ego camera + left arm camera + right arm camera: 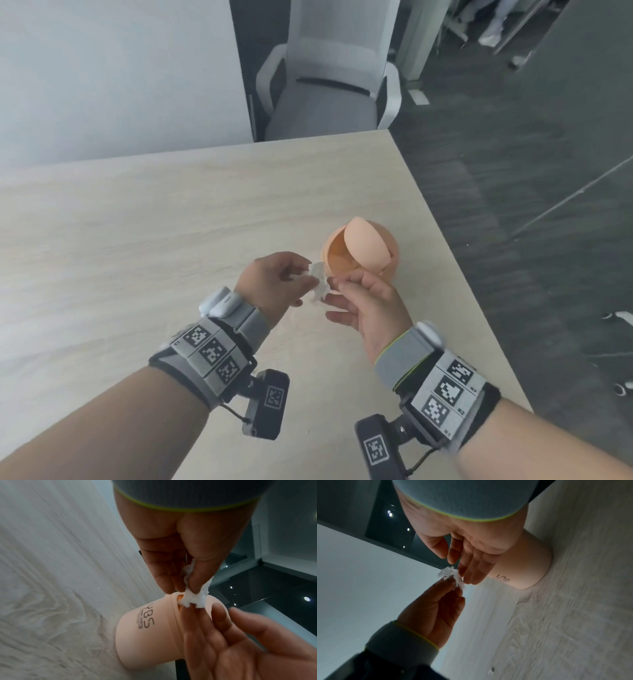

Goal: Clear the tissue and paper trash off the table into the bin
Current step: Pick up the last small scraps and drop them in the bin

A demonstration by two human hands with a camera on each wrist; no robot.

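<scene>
While both hands [318, 291] pinch tissue [318, 285], bin [359, 250] beside.

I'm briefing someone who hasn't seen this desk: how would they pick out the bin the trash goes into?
Start at the pale wood-grain table and go to its right side, near the corner by the grey office chair. There stands a small round peach plastic bin with its swing lid tipped open. It is the only coloured thing on the table, just beyond both hands' grip on a white tissue scrap.
</scene>
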